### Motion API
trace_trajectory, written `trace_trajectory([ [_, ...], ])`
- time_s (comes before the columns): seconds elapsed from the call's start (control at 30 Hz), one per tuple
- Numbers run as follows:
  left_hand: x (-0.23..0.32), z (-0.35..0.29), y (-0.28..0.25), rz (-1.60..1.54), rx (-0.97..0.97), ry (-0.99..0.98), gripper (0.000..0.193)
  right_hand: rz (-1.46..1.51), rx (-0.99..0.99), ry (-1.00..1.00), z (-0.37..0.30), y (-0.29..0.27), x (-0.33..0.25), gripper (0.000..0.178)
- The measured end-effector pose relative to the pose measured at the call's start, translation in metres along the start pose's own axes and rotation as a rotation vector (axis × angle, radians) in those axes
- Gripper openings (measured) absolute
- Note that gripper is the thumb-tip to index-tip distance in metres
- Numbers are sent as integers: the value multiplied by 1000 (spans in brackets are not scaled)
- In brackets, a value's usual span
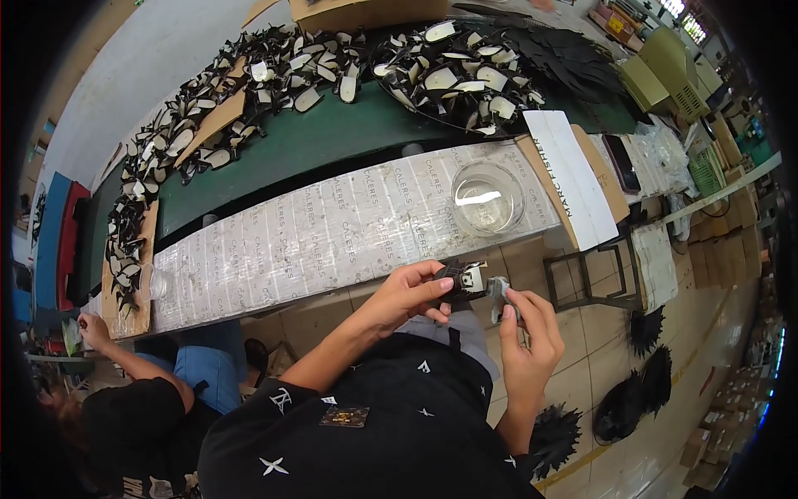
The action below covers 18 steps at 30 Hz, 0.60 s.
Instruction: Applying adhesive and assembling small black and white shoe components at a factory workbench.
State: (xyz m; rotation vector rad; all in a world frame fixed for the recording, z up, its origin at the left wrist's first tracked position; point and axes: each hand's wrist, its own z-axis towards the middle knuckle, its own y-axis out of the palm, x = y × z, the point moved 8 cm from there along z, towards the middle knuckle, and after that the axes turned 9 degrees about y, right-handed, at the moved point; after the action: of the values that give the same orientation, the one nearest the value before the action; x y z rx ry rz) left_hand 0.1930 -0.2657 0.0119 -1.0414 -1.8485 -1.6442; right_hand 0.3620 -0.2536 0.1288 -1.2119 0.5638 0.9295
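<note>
My left hand [413,289] is closed around a small black shoe part [452,274] with a whitish face showing at its right end. Just to the right, a crumpled grey cloth [497,293] is pinched in the fingers of my right hand [534,339]. The cloth is very close to the shoe part; whether they touch I cannot tell. Both hands are in front of my body, off the near edge of the wrapped worktop [332,223]. A round clear dish [489,200] stands on that worktop beyond my hands.
Black shoe parts with whitish pads [457,79] lie heaped along a green conveyor belt [307,137]. At right are a white sheet on cardboard [573,179], a phone [621,164] and a metal frame [594,274]. A co-worker [133,407] sits at left.
</note>
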Motion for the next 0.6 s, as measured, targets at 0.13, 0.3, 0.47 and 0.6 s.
trace_trajectory([
  [0.13,-1,2,2,-20,-7,-1,20,58,-83,-22,-2,11,-3,22],
  [0.3,-4,3,-1,-23,11,1,21,30,-72,-1,-1,9,1,21],
  [0.47,-7,4,-2,-54,23,-8,23,-2,69,51,3,-14,15,22],
  [0.6,-7,2,-1,-74,0,-23,23,97,104,154,2,-27,35,20],
])
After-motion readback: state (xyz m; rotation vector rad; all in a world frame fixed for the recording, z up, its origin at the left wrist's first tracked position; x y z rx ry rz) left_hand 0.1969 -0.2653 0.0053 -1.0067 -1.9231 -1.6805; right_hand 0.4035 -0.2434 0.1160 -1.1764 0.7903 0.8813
